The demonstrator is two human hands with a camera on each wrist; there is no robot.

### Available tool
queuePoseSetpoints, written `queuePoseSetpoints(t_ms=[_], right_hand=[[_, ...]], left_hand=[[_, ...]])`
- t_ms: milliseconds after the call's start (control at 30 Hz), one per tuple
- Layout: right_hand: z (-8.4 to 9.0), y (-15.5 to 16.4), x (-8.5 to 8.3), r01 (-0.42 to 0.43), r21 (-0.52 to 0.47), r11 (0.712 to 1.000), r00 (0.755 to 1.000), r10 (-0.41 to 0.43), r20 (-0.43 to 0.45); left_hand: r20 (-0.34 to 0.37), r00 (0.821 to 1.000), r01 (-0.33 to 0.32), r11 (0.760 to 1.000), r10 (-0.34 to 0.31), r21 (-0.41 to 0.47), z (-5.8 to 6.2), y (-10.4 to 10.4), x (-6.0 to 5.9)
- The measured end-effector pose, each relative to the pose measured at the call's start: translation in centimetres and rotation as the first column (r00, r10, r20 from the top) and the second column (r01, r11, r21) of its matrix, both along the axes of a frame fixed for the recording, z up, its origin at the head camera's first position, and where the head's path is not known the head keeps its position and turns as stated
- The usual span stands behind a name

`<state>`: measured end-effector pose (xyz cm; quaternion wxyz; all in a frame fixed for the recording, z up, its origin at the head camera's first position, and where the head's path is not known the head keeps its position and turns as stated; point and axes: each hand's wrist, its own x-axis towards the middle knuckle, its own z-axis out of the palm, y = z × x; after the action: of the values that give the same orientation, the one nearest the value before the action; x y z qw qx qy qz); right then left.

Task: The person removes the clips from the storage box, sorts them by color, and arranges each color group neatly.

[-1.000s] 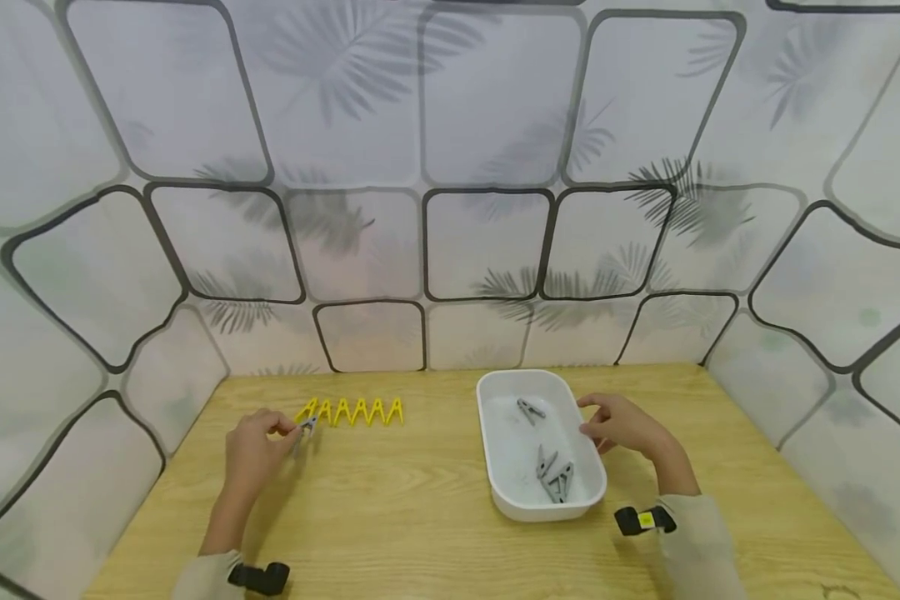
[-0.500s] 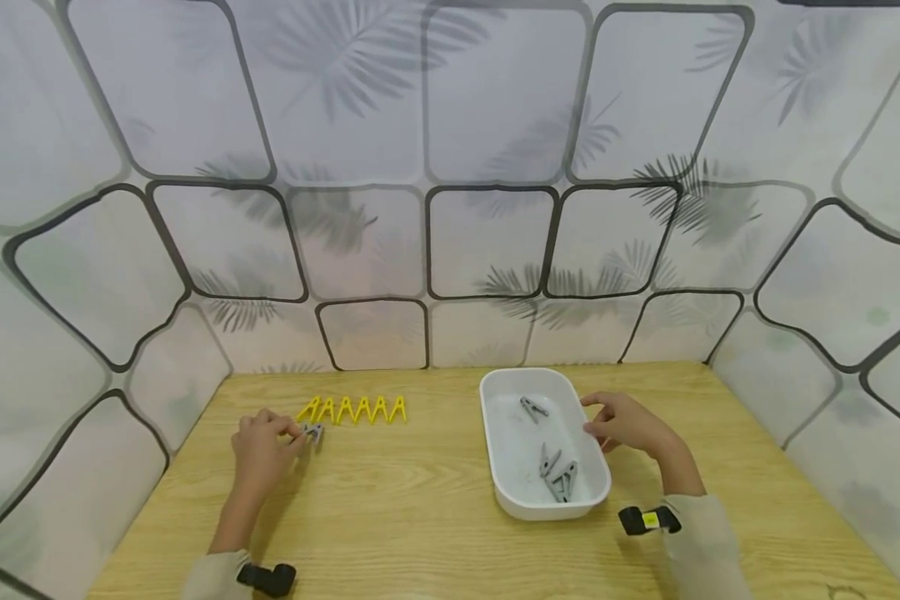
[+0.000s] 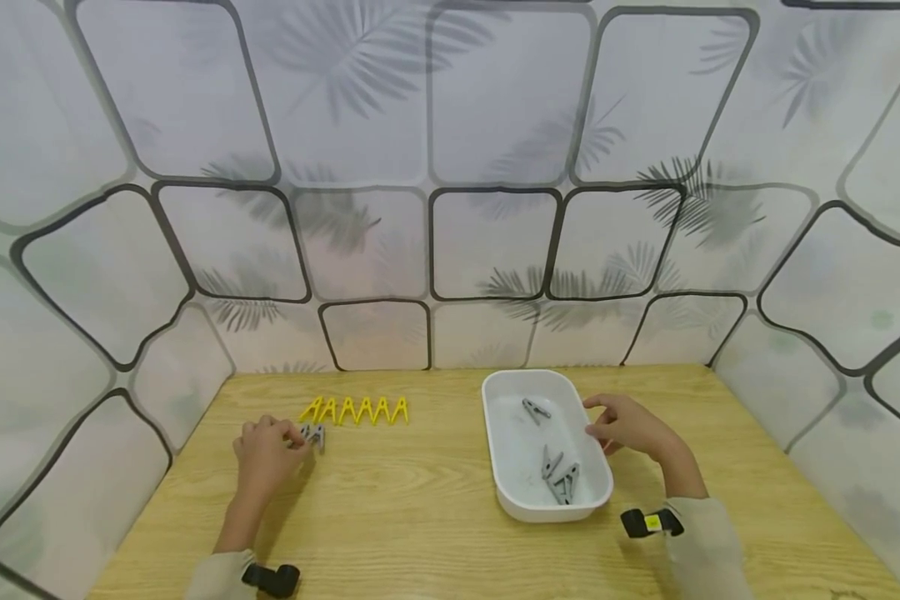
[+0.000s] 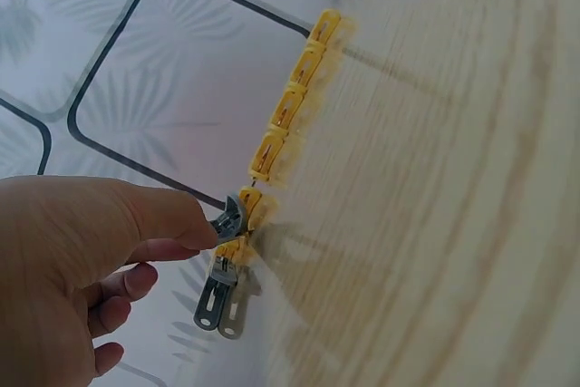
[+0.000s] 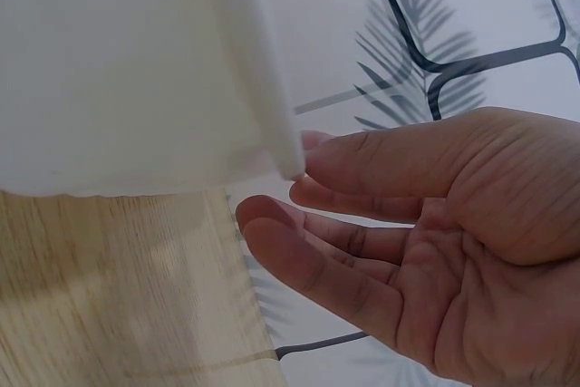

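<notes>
A pale backdrop (image 3: 487, 250) with dark rounded outlines and gray fronds rises along the back edge of the wooden worktop (image 3: 397, 533); right of the middle, a white tray (image 3: 547, 512) stands lengthwise, its far end near that edge; the person's right hand (image 3: 630, 425) is at the tray's right rim, while the left hand (image 3: 265, 454) is near the worktop's left edge, short of the back-left corner; beside it, nearer the back edge, runs a row of 6 yellow clips (image 3: 366, 405). The right wrist view shows the thumb tip meeting the rim and the other fingers loosely bent, spread below it, gripping nothing; the left wrist view shows a gray clip (image 4: 231, 217) pinched between the left thumb and a finger partly hidden behind it, just beside the near end of the row, the remaining fingers curling loosely beneath; below the pinch hangs a gray slotted leg (image 4: 211, 301), and I cannot tell whether it belongs to the held clip or to a 2nd; only the head view shows inside the tray, where 1 loose gray clip (image 3: 536, 411) lies towards the far end and a gray cluster (image 3: 566, 483) towards the front, its count unclear. The yellow clips stand like upside-down Vs, a slot along each leg, the leftmost leaning most; the held clip is dull gray, its pinched end curved.
</notes>
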<state>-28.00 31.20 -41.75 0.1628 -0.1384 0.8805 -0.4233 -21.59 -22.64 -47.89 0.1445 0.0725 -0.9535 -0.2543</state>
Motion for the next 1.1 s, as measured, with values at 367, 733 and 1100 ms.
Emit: queuePoseSetpoints(t_ms=[367,733,1100], right_hand=[[0.12,0.02,-0.18,-0.004,-0.005,1.000,1.000,0.004,-0.007],[0.04,0.06,-0.14,-0.005,0.009,1.000,1.000,0.005,-0.012],[-0.12,0.05,-0.17,0.000,0.003,1.000,1.000,0.000,-0.001]], left_hand=[[0.019,0.999,0.041,0.999,-0.041,-0.007,-0.22,0.06,-0.30],[0.082,0.996,0.047,0.999,-0.046,-0.009,-0.14,0.12,-0.04],[0.111,0.993,0.049,0.997,-0.043,-0.057,0.20,0.08,0.06]])
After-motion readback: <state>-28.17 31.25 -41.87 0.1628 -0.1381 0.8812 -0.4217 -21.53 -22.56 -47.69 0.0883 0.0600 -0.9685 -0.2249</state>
